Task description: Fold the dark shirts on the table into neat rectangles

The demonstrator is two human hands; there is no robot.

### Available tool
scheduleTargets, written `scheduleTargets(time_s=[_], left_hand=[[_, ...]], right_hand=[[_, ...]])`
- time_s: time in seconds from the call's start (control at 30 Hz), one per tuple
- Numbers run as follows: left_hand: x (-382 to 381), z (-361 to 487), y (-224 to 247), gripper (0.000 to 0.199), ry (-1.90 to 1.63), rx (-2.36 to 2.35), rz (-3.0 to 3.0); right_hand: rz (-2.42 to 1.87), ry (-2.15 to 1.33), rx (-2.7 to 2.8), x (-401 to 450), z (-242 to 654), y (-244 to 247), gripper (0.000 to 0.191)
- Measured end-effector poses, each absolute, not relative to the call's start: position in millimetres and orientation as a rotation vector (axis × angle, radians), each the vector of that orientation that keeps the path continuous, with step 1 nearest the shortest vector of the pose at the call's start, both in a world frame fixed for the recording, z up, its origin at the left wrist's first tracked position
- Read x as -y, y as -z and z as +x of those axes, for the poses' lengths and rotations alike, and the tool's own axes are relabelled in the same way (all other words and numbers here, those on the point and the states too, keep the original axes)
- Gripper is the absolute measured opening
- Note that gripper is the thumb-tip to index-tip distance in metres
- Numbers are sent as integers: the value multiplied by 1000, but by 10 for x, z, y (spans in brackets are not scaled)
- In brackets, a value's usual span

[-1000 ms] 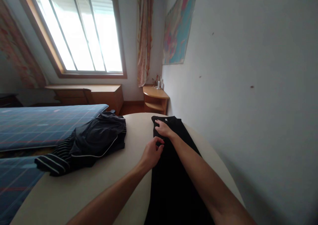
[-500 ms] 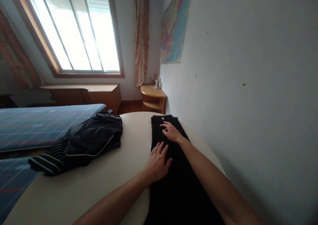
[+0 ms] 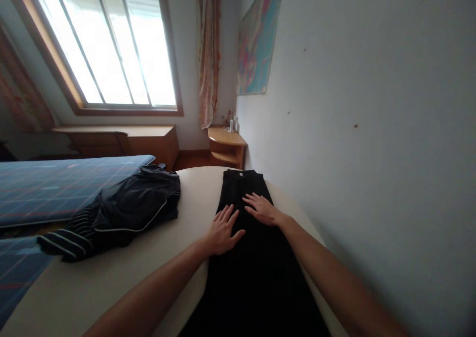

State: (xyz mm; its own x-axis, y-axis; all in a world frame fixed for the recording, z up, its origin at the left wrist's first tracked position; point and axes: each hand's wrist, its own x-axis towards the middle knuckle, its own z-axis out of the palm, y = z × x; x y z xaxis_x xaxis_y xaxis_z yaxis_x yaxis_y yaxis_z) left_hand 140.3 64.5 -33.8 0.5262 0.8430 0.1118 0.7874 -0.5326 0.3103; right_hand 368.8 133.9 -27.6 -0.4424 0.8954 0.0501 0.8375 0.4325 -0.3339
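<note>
A pair of black pants (image 3: 256,272) lies spread lengthwise over the pale round table (image 3: 148,272), waistband at the far end with a small white label showing. My left hand (image 3: 223,231) rests flat on the left side of the cloth, fingers spread. Slightly farther off, my right hand (image 3: 261,209) lies on the right side, fingers stretched towards the middle. Neither hand grips the fabric. The near end of the pants runs out of view at the bottom.
Crumpled dark clothing (image 3: 130,203) with white stripes lies on the table's left side. Beyond it is a bed with a blue plaid cover (image 3: 67,183). A white wall (image 3: 364,178) runs along the right. A corner shelf (image 3: 226,137) stands behind the table.
The pants have spread wider towards the near end. My left hand has shifted left; my right hand has come nearer and a little right, its fingers now flatter. The view has shifted slightly.
</note>
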Motion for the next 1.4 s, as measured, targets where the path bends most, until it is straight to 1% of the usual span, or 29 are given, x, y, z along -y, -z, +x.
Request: scheduleTargets(time_s=[0.13,0.27,0.37,0.53,0.7,0.73,0.8,0.87,0.9,1.0,1.1,1.23,1.4], left_hand=[[-884,1194,308,75,-325,-1298,2571],[-1071,1074,279,74,-325,-1211,2594],[-1067,1054,269,73,-341,-1214,2581],[-736,995,163,69,-288,-1267,2533],[-208,774,-90,62,-163,-1211,2481],[-106,719,-138,60,-164,-1208,2467],[75,609,-216,55,-180,-1221,2436],[219,506,-263,57,-172,-1259,2401],[277,459,-275,59,-157,-1281,2375],[406,335,-276,66,-112,-1338,2277],[487,251,-262,65,-120,-1335,2222],[562,259,-340,59,-150,-1238,2215],[639,402,-508,31,-179,-1120,2207]], right_hand=[[-1547,-357,2416,-1398,3525,327,60],[-1540,-270,2376,-1519,3439,360,57],[-1514,-245,2386,-1603,3430,373,56],[-1467,-203,2365,-1614,3427,358,50],[-1365,-49,2320,-1479,3417,282,33],[-1341,-46,2322,-1450,3415,268,32],[-1298,-75,2332,-1400,3402,248,35],[-1256,-115,2336,-1360,3378,240,40],[-1236,-129,2334,-1345,3364,241,39],[-1211,-160,2307,-1310,3323,260,33],[-1221,-217,2276,-1289,3304,289,27],[-1238,-238,2241,-1278,3293,311,21],[-1256,-225,2228,-1290,3294,305,25]])
